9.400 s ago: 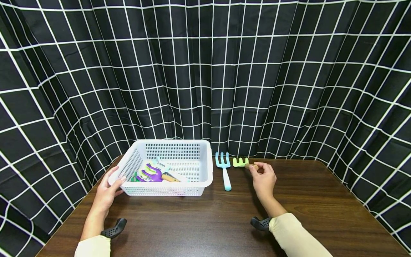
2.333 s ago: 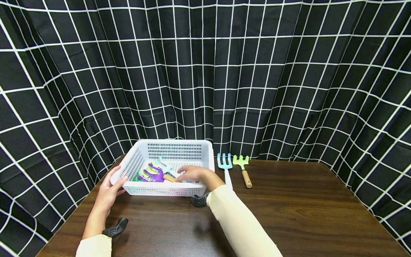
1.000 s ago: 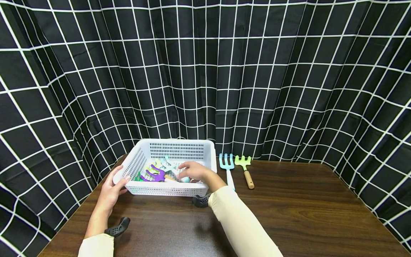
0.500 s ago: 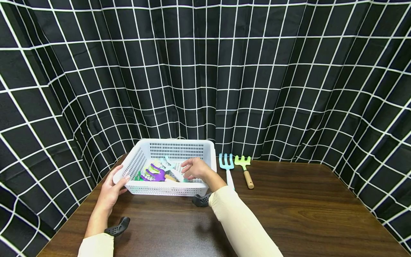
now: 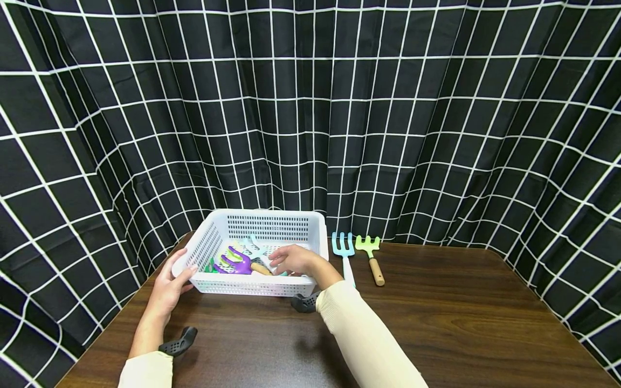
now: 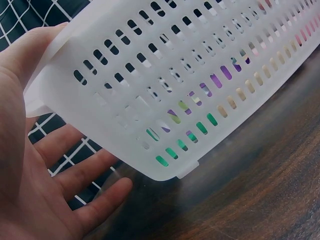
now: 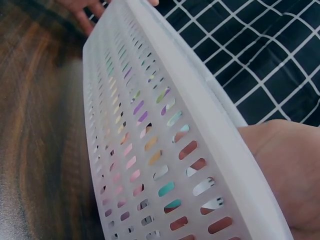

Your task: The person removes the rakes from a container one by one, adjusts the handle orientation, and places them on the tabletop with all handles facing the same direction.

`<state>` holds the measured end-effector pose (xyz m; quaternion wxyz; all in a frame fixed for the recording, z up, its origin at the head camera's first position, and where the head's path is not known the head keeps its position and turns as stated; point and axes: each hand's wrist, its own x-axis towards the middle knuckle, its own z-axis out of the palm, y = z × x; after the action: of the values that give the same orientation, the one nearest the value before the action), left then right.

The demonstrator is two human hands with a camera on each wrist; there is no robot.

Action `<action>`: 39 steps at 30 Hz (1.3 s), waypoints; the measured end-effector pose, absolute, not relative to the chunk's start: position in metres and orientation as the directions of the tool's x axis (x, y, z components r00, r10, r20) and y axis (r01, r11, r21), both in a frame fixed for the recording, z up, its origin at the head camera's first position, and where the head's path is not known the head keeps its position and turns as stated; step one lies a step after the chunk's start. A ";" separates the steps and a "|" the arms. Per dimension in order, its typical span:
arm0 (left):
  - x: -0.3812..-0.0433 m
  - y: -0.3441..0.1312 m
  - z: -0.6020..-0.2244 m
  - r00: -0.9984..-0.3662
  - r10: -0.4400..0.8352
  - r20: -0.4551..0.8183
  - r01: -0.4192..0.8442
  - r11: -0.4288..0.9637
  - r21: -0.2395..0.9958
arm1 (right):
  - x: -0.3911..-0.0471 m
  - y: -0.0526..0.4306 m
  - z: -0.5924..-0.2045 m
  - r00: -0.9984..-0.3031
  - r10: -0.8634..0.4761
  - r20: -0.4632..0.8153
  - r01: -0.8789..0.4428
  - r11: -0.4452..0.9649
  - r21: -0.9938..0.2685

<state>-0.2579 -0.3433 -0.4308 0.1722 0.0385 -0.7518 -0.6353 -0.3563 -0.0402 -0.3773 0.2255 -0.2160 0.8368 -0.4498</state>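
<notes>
A white perforated plastic basket [image 5: 252, 285] stands on the table, holding several toy-like garden tools. My left hand [image 5: 167, 288] grips its left end, with the thumb over the rim and the fingers outside, as the left wrist view shows. My right hand [image 5: 296, 260] reaches over the front rim into the basket, fingers pointing left and down. Its fingertips are right by the wooden handle [image 5: 261, 268] of a purple hand fork [image 5: 237, 264]. A pale blue fork [image 5: 254, 247] lies behind, partly covered by the hand. I cannot tell whether the right fingers pinch anything.
Right of the basket, a blue fork with a white handle [image 5: 343, 248] and a green fork with a wooden handle [image 5: 375, 272] lie side by side on the brown wooden table [image 5: 461, 302]. A black curtain with white grid lines [image 5: 388, 134] hangs behind.
Earlier my right hand held the green fork on the table; that fork now lies there. The hand moved left into the basket, lifted slightly, then lowered again. The purple fork's handle shifted a little.
</notes>
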 end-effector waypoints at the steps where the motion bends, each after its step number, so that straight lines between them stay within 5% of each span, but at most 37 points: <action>1: -0.258 -0.343 -0.431 -0.938 -0.276 0.210 0.161 0.190 0.968 | -0.356 -0.040 -0.378 -0.791 -0.583 -0.186 -0.170 0.501 -0.849; 8: -0.258 -0.343 -0.431 -0.938 -0.272 0.217 0.171 0.182 0.968 | -0.357 -0.041 -0.378 -0.779 -0.611 -0.140 -0.179 0.430 -0.885; 17: -0.259 -0.344 -0.432 -0.939 -0.273 0.207 0.156 0.195 0.968 | -0.359 -0.044 -0.374 -0.881 -0.464 0.089 -0.289 0.381 -0.878; 29: -0.259 -0.345 -0.433 -0.941 -0.275 0.197 0.145 0.198 0.969 | -0.364 -0.042 -0.375 -0.913 -0.288 0.288 -0.386 0.391 -0.836; 39: -0.258 -0.344 -0.431 -0.940 -0.278 0.197 0.148 0.189 0.971 | -0.363 -0.041 -0.375 -0.940 -0.094 0.329 -0.321 0.576 -0.751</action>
<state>-0.2577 -0.3436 -0.4312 0.1676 0.0432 -0.7526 -0.6353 -0.3627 -0.0407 -0.3752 -0.1275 -0.1183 0.8786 -0.4448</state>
